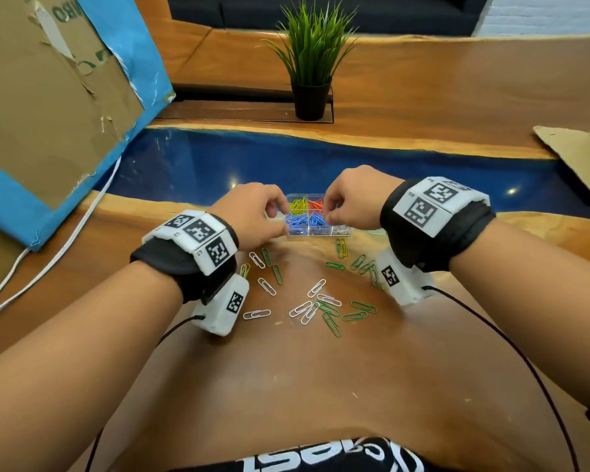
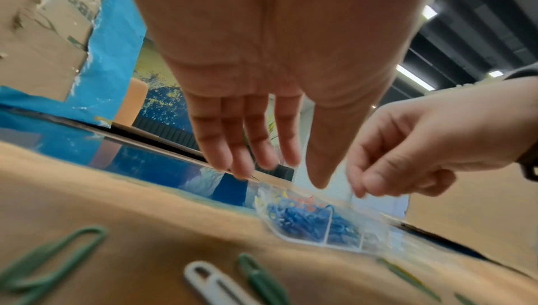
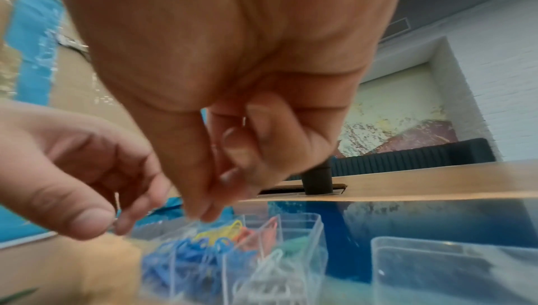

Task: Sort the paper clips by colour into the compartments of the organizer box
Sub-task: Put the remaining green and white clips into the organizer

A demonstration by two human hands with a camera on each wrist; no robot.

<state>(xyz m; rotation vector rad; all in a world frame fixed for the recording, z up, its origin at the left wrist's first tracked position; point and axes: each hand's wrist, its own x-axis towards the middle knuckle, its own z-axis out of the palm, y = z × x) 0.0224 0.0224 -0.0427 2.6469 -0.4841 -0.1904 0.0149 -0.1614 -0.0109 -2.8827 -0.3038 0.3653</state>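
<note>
The clear organizer box [image 1: 317, 235] sits at the edge of the blue resin strip, holding yellow [image 1: 297, 205], red [image 1: 315, 202], blue [image 1: 304, 221] and white clips [image 1: 340, 229] in separate compartments. Both hands hover over it. My left hand [image 1: 280, 216] hangs above the blue compartment with fingers loosely straight [image 2: 262, 149], thumb apart, nothing in it. My right hand [image 1: 329, 216] pinches thumb and forefinger [image 3: 201, 213] over the box [image 3: 317, 229] on what looks like a pale clip, blurred. Loose white clips [image 1: 317, 287] and green clips [image 1: 331, 323] lie on the wood nearer me.
A potted plant [image 1: 310, 100] stands behind the resin strip. Cardboard on a blue cover [image 1: 48, 114] leans at the left, with a white cable [image 1: 65, 247] below it. More cardboard [image 1: 579, 155] lies at the right. A clear lid [image 3: 436, 268] rests right of the box.
</note>
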